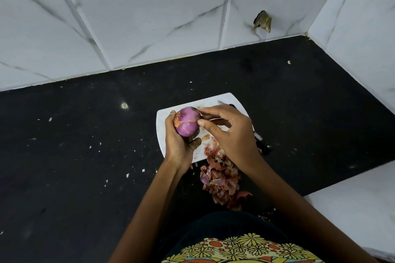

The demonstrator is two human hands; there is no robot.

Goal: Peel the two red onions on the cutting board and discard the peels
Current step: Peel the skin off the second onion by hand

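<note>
In the head view the left hand [178, 139] is clamped round the one red onion [188, 121] in sight, held above the cutting board's [226, 99] 9 o'clock side, while the right hand [229, 129] pinches at its skin from 3 o'clock. Turning the onion so the orange patch still clinging at its 9 o'clock faces the pinching fingers should strip it cleanly. I count one onion, the second being out of sight, one board, one knife [261, 142] at 3 o'clock and one heap of peels [220, 174] at 6 o'clock, not yet discarded.
</note>
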